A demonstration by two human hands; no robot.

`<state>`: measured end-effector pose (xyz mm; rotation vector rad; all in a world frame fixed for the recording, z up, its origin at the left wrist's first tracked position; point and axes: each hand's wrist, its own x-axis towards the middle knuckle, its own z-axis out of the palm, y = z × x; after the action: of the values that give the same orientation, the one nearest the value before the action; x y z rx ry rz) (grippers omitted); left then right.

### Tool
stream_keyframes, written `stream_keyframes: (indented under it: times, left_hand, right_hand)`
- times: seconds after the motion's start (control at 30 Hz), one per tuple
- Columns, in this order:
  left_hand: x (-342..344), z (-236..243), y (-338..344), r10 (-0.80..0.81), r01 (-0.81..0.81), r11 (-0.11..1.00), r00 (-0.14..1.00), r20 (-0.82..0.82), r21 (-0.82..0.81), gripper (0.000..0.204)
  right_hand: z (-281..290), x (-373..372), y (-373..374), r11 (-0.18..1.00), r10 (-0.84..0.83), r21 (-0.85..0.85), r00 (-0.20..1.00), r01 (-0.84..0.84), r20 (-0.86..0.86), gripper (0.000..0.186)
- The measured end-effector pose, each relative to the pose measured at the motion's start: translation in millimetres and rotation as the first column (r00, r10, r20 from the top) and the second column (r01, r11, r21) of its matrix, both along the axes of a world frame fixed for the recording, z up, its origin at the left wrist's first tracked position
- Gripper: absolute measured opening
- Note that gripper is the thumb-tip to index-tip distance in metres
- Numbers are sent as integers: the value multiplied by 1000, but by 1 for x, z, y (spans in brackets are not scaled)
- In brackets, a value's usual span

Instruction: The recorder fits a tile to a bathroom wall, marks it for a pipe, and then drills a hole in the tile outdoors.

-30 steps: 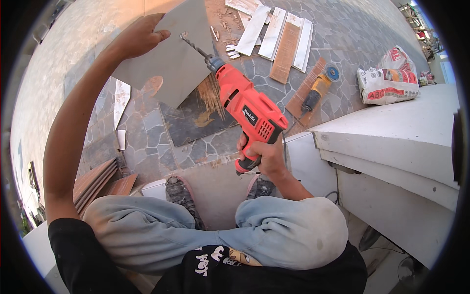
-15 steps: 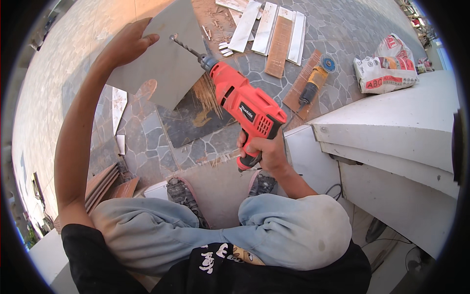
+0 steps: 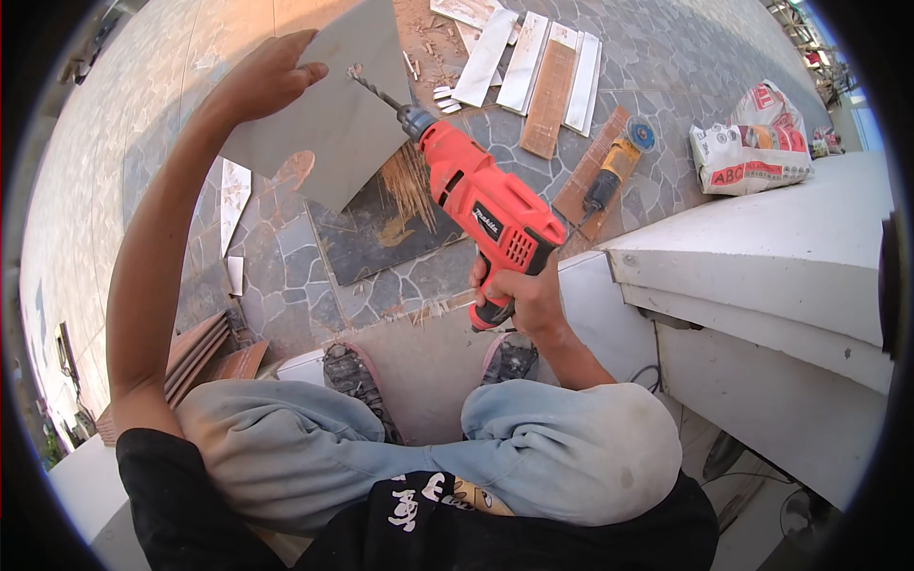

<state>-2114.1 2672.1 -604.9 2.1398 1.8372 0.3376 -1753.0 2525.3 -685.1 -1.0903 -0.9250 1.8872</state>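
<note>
My right hand (image 3: 526, 293) is wrapped round the handle of a red power drill (image 3: 486, 195), which points away and to the left. Its long spiral bit (image 3: 381, 92) meets a grey tile (image 3: 328, 143) at a small chipped spot near the top. The tile is held tilted up off the ground. At the tile's upper left edge my left hand (image 3: 271, 74) grips it, thumb on the near face and the other fingers partly hidden behind. Below the tile, a bundle of thin straw-like bristles (image 3: 407, 190) lies over a dark slab (image 3: 376, 243).
White and brown tile strips (image 3: 547, 90) lie on the stone-patterned floor ahead. An angle grinder (image 3: 614, 171) rests on a brown strip to the right. Beyond it sits a crumpled bag (image 3: 752, 152) by a white ledge (image 3: 743, 238). Brown tiles (image 3: 200, 352) are stacked at left.
The tile, the drill and my left hand have shifted slightly right. Both grips are the same, and the bit stays at the chipped spot.
</note>
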Motion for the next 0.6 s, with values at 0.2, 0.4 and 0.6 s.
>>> stream_keyframes:
  times: [0.2, 0.4, 0.6]
  left_hand:
    - [-2, -6, 1, 7, -4, 996, 999, -37, 91, 36]
    - [-5, -8, 2, -45, 48, 997, 998, -53, 67, 38]
    - [-3, -8, -1, -7, 12, 997, 998, -67, 82, 41]
  right_hand:
    - [0, -2, 3, 988, -44, 150, 995, 30, 93, 27]
    - [0, -3, 2, 976, -91, 212, 984, 57, 156, 20]
    - [7, -3, 4, 979, -85, 193, 988, 60, 125, 29]
